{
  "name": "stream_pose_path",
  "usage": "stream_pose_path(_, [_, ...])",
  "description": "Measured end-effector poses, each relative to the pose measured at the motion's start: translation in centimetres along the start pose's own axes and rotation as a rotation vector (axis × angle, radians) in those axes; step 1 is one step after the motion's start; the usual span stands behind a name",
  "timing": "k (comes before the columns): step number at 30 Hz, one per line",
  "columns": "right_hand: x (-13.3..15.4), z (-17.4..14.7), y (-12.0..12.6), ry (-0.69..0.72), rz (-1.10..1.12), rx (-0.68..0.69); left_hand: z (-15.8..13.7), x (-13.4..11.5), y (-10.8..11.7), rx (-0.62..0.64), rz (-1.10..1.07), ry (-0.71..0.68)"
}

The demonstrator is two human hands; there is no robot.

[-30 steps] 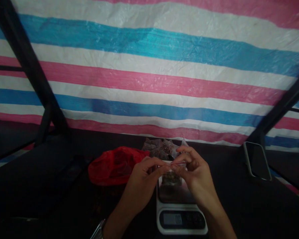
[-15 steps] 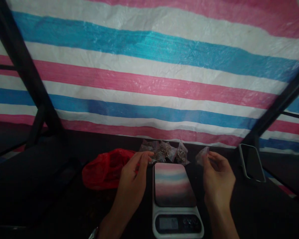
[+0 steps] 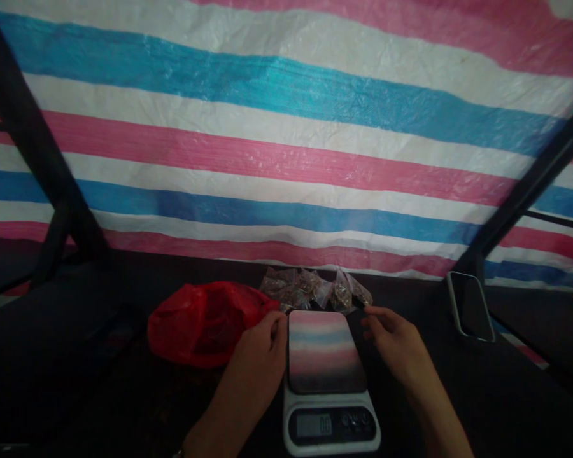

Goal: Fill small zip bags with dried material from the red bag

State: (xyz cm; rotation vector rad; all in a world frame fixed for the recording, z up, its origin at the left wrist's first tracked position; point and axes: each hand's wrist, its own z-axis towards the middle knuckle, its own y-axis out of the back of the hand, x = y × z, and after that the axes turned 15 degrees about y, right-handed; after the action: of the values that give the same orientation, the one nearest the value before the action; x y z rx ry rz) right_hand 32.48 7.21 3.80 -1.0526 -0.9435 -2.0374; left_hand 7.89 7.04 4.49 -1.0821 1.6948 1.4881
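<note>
My left hand (image 3: 262, 346) is closed at the right end of a red plastic bag (image 3: 186, 324), its fingertips pinching the bag's edge; the fingers are partly hidden. Between my hands a kitchen scale (image 3: 329, 353) lies with its bare platform reflecting the striped sheet, and its display reads 0.0. Just right of the platform, my right hand (image 3: 391, 337) has its fingers apart and holds nothing visible. Its fingertips are close to a small clear zip bag (image 3: 361, 291) with dark contents, rightmost in a row of several similar bags (image 3: 298, 289) behind the scale.
A phone (image 3: 471, 306) lies at the right on the dark surface. Behind everything hangs a striped plastic sheet (image 3: 286, 152). Dark frame bars (image 3: 42, 146) slant down on both sides.
The small clear bag that my right hand held is now at the right end of the row. My right hand has moved left and down; my left hand has drawn back and closed at the red bag's edge.
</note>
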Motion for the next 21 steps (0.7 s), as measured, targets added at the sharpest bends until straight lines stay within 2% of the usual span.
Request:
stream_pose_path(5, [0.6,-0.7,-0.9,-0.034,0.060,0.177,-0.2,-0.2,-0.4,-0.021,-0.012,0.053])
stream_pose_path(8, [0.9,-0.8,-0.9,-0.051,0.079,0.232,0.0,-0.3,-0.4,-0.021,-0.076,0.075])
stream_pose_path(14, [0.9,-0.8,0.1,-0.094,0.051,0.246,0.6,0.3,-1.4,0.108,-0.180,0.081])
stream_pose_path(18, [0.7,-0.4,1.2,-0.087,-0.024,0.212,-0.6,-0.4,-1.8,0.209,-0.260,0.044])
stream_pose_path(19, [0.8,-0.3,1.5,-0.080,-0.045,0.193,-1.1,-0.9,-1.5,0.218,-0.270,0.023])
stream_pose_path(21, [1.0,0.1,2.0,-0.067,-0.081,0.151,-2.0,-2.1,-0.2,0.135,-0.231,-0.008])
